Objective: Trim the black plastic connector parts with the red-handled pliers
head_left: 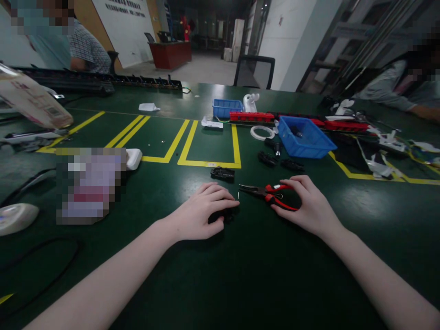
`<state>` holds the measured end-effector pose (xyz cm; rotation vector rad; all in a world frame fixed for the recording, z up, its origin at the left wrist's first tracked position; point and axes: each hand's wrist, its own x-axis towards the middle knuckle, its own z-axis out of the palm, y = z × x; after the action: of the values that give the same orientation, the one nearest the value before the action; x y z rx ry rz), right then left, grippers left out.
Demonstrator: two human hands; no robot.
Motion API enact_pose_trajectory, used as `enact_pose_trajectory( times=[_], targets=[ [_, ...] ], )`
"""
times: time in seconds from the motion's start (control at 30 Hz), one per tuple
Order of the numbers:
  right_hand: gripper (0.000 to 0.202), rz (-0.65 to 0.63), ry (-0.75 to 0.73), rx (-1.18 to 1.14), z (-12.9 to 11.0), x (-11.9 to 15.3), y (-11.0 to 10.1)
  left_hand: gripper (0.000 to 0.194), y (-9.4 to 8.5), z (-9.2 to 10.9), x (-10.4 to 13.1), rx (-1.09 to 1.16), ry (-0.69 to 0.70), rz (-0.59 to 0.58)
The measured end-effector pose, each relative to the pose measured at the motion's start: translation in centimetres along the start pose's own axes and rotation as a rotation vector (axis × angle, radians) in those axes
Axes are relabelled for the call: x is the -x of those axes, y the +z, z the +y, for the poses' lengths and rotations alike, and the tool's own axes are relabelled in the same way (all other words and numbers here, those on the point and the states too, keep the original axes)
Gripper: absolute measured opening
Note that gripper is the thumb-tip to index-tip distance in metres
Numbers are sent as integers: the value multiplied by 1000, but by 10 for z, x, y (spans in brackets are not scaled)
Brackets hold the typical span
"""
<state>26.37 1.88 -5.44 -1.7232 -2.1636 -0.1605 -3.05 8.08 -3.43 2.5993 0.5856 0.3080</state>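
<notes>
My left hand (206,211) is closed around a black part (225,215), mostly hidden beneath its fingers on the green table. Red-handled pliers (270,193) are in my right hand (305,204), with thumb and fingers on the two handles and the jaws slightly apart, pointing left. Between the plier tips and my left fingertips there is a small thin pale pin (238,195). Just beyond my left hand lies another black part (222,173). Two similar black pieces (267,158) (292,165) rest past the pliers.
A blue bin (304,140) and a smaller blue bin (227,108) stand farther back, near red strips (252,117) and a white tape roll (262,133). At the left are a blurred-out item (94,188) and a black cable (74,261). People sit at both far sides.
</notes>
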Motion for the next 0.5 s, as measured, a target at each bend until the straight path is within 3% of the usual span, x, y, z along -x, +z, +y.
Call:
enact_pose_trajectory(
  times=[0.1,0.23,0.3,0.4,0.5],
  targets=[
    [50,83,-90,85,-4,2,-5,53,-1,-1,1,14,16,-22],
    [50,183,-134,84,-1,3,-8,60,-1,-3,5,35,-25,45],
    [49,193,-83,40,0,3,-9,65,2,-3,6,39,-91,67],
    [47,158,-8,-9,0,4,-10,89,9,-2,5,4,-192,100],
    [45,109,-13,-50,-4,6,-10,102,16,-1,5,-38,-263,108]
  ],
)
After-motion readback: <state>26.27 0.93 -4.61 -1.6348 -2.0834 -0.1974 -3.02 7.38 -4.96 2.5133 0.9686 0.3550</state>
